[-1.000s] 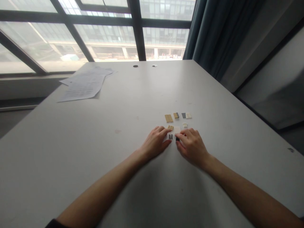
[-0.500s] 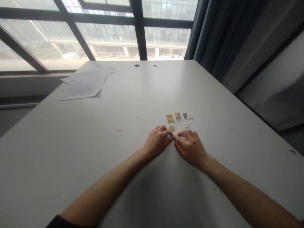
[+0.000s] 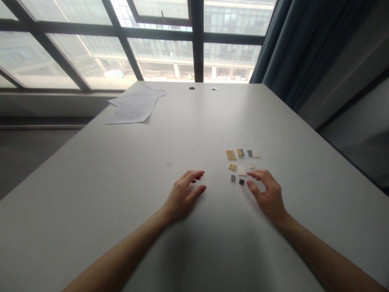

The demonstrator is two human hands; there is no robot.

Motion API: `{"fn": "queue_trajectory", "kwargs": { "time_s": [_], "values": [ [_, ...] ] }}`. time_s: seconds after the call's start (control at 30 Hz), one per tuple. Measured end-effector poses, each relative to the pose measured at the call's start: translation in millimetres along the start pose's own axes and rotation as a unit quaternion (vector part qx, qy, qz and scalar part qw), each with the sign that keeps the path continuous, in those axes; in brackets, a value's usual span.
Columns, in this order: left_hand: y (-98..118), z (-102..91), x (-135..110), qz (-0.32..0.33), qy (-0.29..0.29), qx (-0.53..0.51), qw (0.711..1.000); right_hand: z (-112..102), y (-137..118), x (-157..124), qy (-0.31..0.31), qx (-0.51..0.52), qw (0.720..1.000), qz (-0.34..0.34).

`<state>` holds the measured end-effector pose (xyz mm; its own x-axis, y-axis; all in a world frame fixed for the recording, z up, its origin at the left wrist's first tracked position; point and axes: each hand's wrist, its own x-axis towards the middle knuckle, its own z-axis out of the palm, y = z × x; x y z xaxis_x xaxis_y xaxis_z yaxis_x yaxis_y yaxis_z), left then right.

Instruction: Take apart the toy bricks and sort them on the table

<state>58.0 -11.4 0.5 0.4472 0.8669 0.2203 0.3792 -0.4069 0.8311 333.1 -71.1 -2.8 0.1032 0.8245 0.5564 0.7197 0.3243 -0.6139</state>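
Several small building-block plates lie in rows on the grey table (image 3: 121, 194). A tan plate (image 3: 230, 154), a tan-and-grey piece (image 3: 240, 152) and a grey-and-cream piece (image 3: 253, 153) form the far row. Nearer are a small tan plate (image 3: 232, 166), a cream flat plate (image 3: 242, 170), a tiny cream piece (image 3: 251, 165), a grey piece (image 3: 233, 177) and a black piece (image 3: 241, 181). My left hand (image 3: 184, 194) hovers open to the left of them, holding nothing. My right hand (image 3: 267, 192) is open just right of the black piece, fingers spread, empty.
Printed paper sheets (image 3: 135, 107) lie at the far left of the table. Two small cable holes (image 3: 192, 88) sit near the far edge, below a large window. A dark curtain (image 3: 291, 48) hangs at the right, beside the table's right edge.
Both hands have let go of the grey and black pieces and drawn apart, the left hand further left, the right slightly right. The camera view has shifted, moving the scene rightwards.
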Motion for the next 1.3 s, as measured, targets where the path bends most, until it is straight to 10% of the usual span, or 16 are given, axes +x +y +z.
{"fn": "queue_trajectory", "kwargs": {
  "time_s": [0.17, 0.37, 0.6, 0.8, 1.3],
  "values": [
    [-35, -49.8, -35, -0.085, 0.279, -0.221, 0.931, 0, 11, 2, 0.096, 0.098, 0.985, 0.102],
    [-15, -105.0, -54, 0.072, 0.425, -0.109, 0.896, -13, -2, 11, 0.087, 0.059, 0.990, -0.098],
    [13, -107.1, -75, 0.248, 0.079, 0.301, 0.918, -13, -49, 1, -0.261, -0.058, 0.895, -0.356],
    [-6, -65.4, -67, 0.169, -0.259, 0.313, 0.898, 14, -49, -6, -0.469, -0.027, 0.830, -0.300],
    [-9, -55.7, -65, 0.114, -0.309, 0.306, 0.893, 19, -45, -10, -0.526, 0.000, 0.820, -0.225]
  ]
}}
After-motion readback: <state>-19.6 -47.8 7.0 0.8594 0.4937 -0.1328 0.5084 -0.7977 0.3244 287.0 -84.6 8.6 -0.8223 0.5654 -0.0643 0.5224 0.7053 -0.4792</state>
